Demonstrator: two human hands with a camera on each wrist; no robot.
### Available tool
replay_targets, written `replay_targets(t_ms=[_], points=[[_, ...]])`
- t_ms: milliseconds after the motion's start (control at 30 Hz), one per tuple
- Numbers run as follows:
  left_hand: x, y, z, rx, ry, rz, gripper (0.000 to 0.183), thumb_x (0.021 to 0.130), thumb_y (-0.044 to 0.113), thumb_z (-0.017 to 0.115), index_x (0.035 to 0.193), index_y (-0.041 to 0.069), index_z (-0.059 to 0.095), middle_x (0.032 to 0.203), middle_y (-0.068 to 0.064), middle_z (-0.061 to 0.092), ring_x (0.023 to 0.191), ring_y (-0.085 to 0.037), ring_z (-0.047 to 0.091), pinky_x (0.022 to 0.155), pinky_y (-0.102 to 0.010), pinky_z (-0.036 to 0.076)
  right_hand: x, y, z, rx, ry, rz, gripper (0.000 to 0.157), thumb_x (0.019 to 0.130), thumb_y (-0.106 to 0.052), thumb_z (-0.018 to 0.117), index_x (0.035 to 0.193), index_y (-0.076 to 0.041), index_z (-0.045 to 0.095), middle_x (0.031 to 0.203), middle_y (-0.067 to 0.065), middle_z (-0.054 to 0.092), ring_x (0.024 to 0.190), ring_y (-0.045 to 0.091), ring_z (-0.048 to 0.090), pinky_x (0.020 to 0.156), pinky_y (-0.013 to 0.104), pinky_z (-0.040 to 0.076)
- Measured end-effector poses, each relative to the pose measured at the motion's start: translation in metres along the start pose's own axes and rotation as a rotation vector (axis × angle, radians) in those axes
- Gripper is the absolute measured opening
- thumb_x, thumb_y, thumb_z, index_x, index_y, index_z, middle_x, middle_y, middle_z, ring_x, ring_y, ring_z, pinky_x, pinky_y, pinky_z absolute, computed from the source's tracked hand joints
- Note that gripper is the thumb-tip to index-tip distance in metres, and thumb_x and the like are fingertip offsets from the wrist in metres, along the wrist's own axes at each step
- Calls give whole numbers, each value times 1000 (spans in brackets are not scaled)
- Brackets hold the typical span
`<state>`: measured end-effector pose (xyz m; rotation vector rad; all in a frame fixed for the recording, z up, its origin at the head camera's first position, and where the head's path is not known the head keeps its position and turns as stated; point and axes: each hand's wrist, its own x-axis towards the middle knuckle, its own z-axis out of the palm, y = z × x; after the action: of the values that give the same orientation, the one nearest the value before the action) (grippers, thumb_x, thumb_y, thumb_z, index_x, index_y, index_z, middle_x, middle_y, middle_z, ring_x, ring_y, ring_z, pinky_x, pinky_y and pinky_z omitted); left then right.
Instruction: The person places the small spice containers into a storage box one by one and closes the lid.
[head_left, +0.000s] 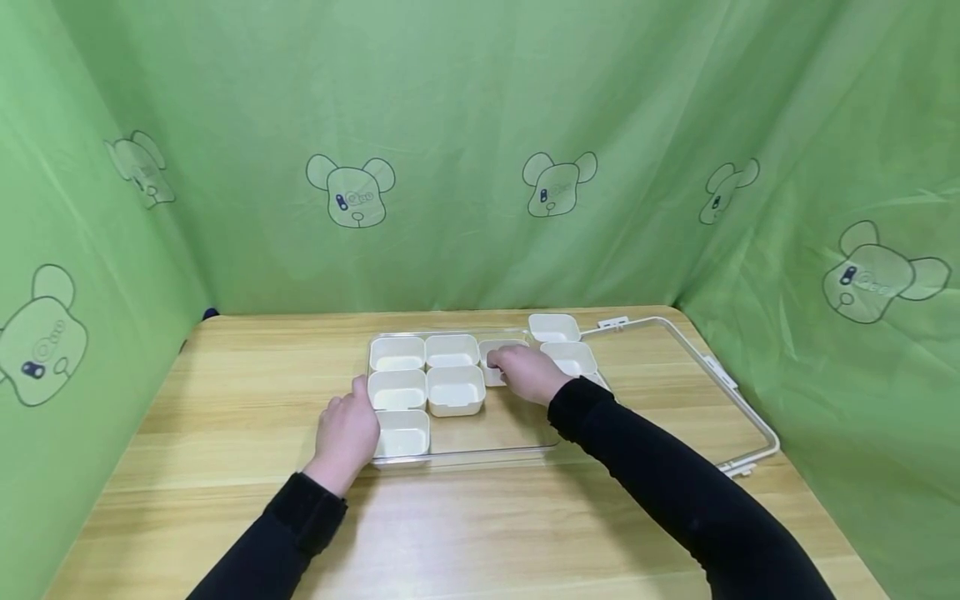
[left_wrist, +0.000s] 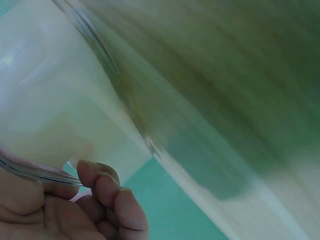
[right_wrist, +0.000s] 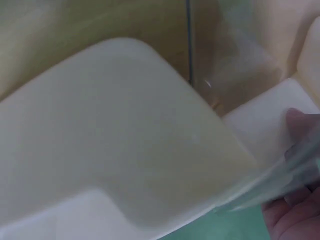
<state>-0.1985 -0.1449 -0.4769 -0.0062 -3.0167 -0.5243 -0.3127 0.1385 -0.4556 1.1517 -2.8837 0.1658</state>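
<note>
The thing under handling is a white container (head_left: 493,377), located at the back of a clear tray (head_left: 517,427), in the right-hand place of the rear row. Its opening faces up, and it lines up with its neighbours; its longer side appears to run left to right. Whether its base rests on the tray floor cannot be told, since the hand covers part of it.

The right hand (head_left: 528,373) pinches this container at its wall, fingertips drawn together. The left hand (head_left: 347,429) has its fingers curled round the rim of the tray at the left side, confirmed in the left wrist view.

The tray lies flat on the wooden table (head_left: 262,375); in the head view it is wider left to right than front to back. It also carries five filed containers (head_left: 456,392), all upright with openings facing up: two in the rear row, two in the middle row, one at the front left.

Outside the tray, just beside its right wall, stand further containers (head_left: 553,327), one partly hidden by the right arm. Farther right lies a white-edged frame (head_left: 720,371), its visible side slanting toward the near right. A green curtain (head_left: 450,267) encloses the table.
</note>
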Motion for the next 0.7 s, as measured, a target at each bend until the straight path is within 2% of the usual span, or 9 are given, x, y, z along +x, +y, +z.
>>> replay_targets(t_ms=[333, 700], points=[[1, -1, 2, 7, 5, 4, 46, 90, 6, 32, 133, -5, 22, 89, -20, 61, 80, -35, 51, 75, -46, 45, 1, -3, 2, 24, -24, 9, 21, 76, 8, 53, 86, -10, 56, 80, 1, 57, 73, 15, 48, 64, 32, 43], [1, -2, 2, -4, 2, 9, 48, 89, 6, 33, 134, -6, 22, 87, -19, 61, 78, -34, 51, 73, -46, 45, 8, 5, 7, 11, -23, 24, 22, 74, 9, 53, 83, -11, 56, 75, -2, 53, 71, 15, 48, 62, 31, 42]])
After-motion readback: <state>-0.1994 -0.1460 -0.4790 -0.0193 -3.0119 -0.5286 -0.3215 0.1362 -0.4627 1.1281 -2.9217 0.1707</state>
